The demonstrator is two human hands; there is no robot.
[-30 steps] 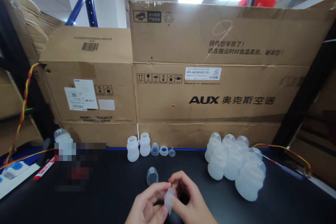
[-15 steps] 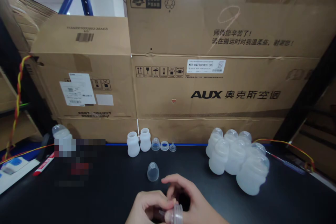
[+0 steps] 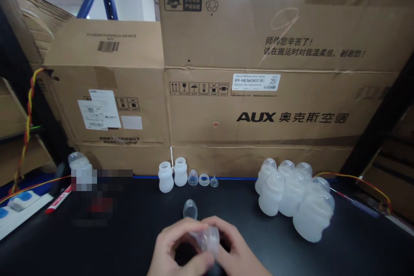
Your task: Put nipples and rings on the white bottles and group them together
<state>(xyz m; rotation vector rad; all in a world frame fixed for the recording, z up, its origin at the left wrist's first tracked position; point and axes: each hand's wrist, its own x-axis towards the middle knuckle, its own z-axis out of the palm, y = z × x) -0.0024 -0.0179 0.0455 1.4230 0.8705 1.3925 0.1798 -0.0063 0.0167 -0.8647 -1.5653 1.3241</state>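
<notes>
Between my two hands, low in the middle, is a clear baby bottle nipple with a screw ring (image 3: 211, 239); the nipple's tip points left. My left hand (image 3: 171, 246) is closed on it from the left, thumb below and fingers above. From the right, my right hand (image 3: 239, 248) curls its fingers round the ring's side. Just beyond my fingers stands a clear dome cap (image 3: 190, 210). Farther back are two white bottles without tops (image 3: 166, 177), then another clear cap (image 3: 193, 177), a loose ring (image 3: 204, 180) and a loose nipple (image 3: 214, 181).
Several capped milky bottles (image 3: 293, 194) stand in a group at right. Another capped bottle (image 3: 79, 166) is at far left, near a red marker (image 3: 58, 198) and a power strip (image 3: 24, 213). Large cardboard (image 3: 274, 138) walls the black table's (image 3: 136, 215) back edge.
My hands have raised the nipple and ring slightly and moved them a little left, now near the dome cap. The view has shifted slightly; the other things stay in place.
</notes>
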